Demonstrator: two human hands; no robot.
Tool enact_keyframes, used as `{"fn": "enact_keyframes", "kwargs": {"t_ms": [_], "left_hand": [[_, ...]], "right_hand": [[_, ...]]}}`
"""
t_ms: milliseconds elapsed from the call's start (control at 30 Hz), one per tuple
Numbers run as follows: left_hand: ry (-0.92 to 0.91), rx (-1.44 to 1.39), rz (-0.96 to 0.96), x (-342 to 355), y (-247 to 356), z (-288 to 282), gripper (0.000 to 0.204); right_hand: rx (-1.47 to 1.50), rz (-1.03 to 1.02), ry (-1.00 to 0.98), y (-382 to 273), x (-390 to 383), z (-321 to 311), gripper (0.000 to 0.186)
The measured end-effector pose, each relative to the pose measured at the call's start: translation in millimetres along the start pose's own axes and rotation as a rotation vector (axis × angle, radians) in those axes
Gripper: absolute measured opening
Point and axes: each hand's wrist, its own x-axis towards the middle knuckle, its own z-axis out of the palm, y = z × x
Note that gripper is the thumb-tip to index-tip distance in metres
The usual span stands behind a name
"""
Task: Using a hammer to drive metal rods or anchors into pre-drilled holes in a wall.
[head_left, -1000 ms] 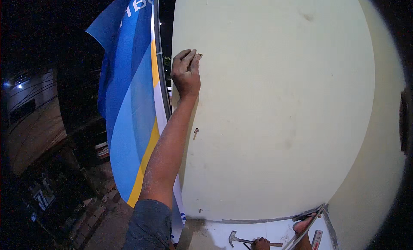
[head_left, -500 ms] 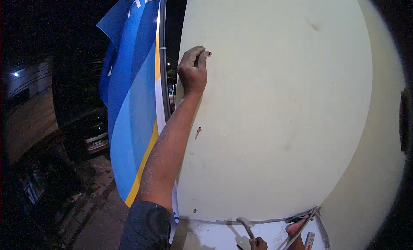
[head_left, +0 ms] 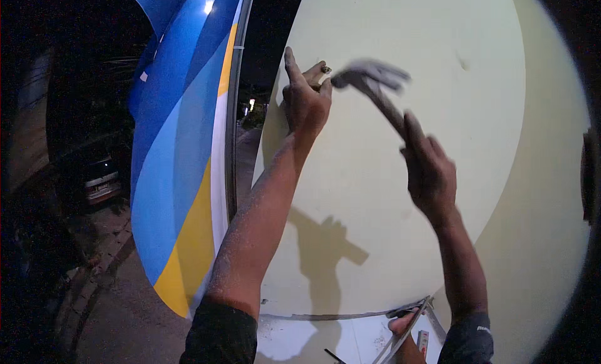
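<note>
My right hand [head_left: 431,173] grips a claw hammer [head_left: 385,104] by its handle, raised in front of the pale wall [head_left: 400,239]. Its head, slightly blurred, is close to the fingertips of my left hand [head_left: 307,104]. That hand is up against the wall near its left edge, with one finger pointing upward and the others bent in toward the thumb. Something small and pale shows between thumb and fingers, too little of it to name. A small dark spot is visible at those fingertips. Whether the hammer touches anything I cannot tell.
Left of the wall hangs a blue, yellow and white banner [head_left: 188,145] beside a dark pole [head_left: 235,132]. Below is a dark street with a parked car [head_left: 102,182]. On the white ledge [head_left: 282,339] are a foot [head_left: 400,325], a metal bar [head_left: 410,333] and a ruler-like strip [head_left: 423,342].
My right hand has brought the hammer up from the ledge to beside my left hand. The left hand's fingers have shifted, one now pointing up. The view has moved slightly.
</note>
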Motion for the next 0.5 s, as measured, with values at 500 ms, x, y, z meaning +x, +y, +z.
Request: {"fn": "enact_keyframes", "kwargs": {"t_ms": [500], "left_hand": [[-0.088, -0.396, -0.273, -23.0, 3.9, 5.7, 0.101]], "right_hand": [[-0.302, -0.151, -0.15, -32.0, 87.6, -4.5, 0.059]]}}
